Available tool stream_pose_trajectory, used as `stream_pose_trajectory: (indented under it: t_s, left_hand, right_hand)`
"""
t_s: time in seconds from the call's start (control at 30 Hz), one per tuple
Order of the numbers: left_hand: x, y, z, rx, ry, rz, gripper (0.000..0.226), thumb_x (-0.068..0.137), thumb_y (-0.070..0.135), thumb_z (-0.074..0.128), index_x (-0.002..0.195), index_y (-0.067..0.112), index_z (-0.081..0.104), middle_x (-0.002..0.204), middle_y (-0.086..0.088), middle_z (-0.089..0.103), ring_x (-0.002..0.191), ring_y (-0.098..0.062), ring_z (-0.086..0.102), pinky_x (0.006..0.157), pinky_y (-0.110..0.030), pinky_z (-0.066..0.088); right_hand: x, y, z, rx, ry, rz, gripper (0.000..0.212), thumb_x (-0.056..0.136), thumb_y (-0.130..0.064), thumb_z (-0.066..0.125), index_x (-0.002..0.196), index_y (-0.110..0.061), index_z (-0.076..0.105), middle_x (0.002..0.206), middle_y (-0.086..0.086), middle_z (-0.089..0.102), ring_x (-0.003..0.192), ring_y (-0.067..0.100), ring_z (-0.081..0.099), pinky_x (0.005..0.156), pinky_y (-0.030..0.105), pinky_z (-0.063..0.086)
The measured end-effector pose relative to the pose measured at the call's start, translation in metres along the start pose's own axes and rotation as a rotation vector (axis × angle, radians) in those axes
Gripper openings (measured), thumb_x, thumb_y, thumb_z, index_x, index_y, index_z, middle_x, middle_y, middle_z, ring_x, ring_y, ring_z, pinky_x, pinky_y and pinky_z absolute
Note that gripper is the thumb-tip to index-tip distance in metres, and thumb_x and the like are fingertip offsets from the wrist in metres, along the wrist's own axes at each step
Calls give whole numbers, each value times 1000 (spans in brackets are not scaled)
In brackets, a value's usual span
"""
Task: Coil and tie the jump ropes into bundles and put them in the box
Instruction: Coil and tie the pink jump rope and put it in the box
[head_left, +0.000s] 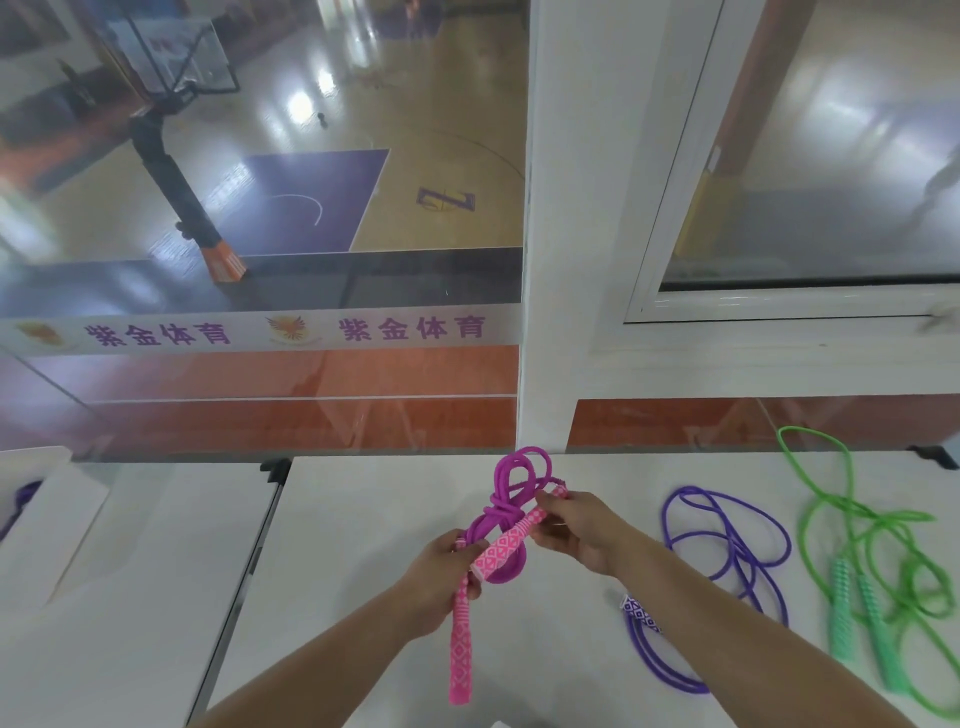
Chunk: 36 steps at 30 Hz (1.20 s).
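I hold a magenta jump rope (511, 480) with pink patterned handles above the white table (363, 519). Its cord is coiled and knotted around the middle. My left hand (441, 571) grips the lower coil beside one handle (462, 639), which hangs down. My right hand (571, 530) pinches the upper end of the other handle (506, 545), which lies slanted across the bundle. A purple jump rope (727, 545) lies loose on the table to the right, partly behind my right forearm. Further right lies a loose green jump rope (883, 571). A white box (47, 525) stands at the far left.
A glass wall and a white pillar (540, 260) rise behind the table, with a basketball court beyond. A second white table (130, 597) adjoins on the left and carries the box, in which something purple (21, 499) shows.
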<state>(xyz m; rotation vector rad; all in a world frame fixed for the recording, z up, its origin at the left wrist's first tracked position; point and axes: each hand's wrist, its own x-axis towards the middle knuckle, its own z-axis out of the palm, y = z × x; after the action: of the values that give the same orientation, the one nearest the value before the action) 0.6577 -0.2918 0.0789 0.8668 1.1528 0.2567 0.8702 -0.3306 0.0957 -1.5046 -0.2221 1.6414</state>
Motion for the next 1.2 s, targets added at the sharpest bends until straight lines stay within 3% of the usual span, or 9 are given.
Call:
stream_pose_trajectory:
  t_s: [0.23,0.43,0.63,0.8,0.9,1.0,1.07,1.13,1.2]
  left_hand:
    - [-3,-5,-8,-12,-26,-55,17,99,12,59,107,-3,58,74,-11,61,54,-16,48,52,-29,41]
    - [3,-12,-9,-4,100,-85,19,100,8,55,113,-6,54,78,-19,66,52,-19,51,50,-31,44]
    - [9,-7,-14,-186,138,-137,20,103,8,50,116,-7,51,86,-23,64,53,-18,49,54,-32,44]
    - [4,4,-9,-193,-22,-67,22,102,6,49,119,-8,51,91,-21,63,56,-19,51,53,-30,43]
    - [6,8,-9,-188,4,-75,20,102,7,50,117,-7,50,89,-22,65,54,-19,51,49,-29,43]
    - [9,6,-15,-81,40,-107,17,102,6,50,113,-6,51,75,-17,66,50,-18,48,47,-29,42]
    - [9,4,-22,90,49,-105,16,101,7,51,112,-5,53,71,-14,65,48,-18,47,45,-28,40]
    - [8,4,-28,281,45,-96,10,100,9,50,103,0,55,74,-15,65,45,-17,47,44,-26,36]
    - [9,4,-32,478,31,-74,8,98,11,49,96,7,56,74,-14,64,45,-16,46,44,-27,35]
  right_hand:
    - [6,9,7,-87,183,-150,15,100,-13,58,109,-1,61,85,16,70,70,24,70,72,39,63]
    - [7,22,23,-349,268,-343,16,100,-22,60,109,-11,53,86,13,72,66,27,75,74,44,64]
    - [-2,25,31,-576,196,-523,12,100,-23,60,107,-15,54,84,4,72,69,14,72,72,28,62]
    - [0,35,42,-588,198,-465,14,102,-27,55,109,-15,55,89,1,71,67,9,72,64,18,57]
    - [-1,29,41,-586,259,-429,23,105,-34,47,101,-14,57,81,0,66,66,10,62,57,14,46]
    - [-1,17,39,-596,216,-438,22,105,-31,46,99,-14,58,86,6,65,72,16,57,62,18,46]
    - [1,5,37,-544,157,-430,15,103,-24,46,101,-16,59,93,10,67,81,24,65,78,34,56]
    - [4,-11,33,-446,69,-417,12,96,-11,47,99,-12,59,84,11,65,78,27,67,85,48,56]
    - [5,-25,30,-301,-44,-388,10,93,-5,47,92,-3,57,68,11,59,64,27,61,82,53,54]
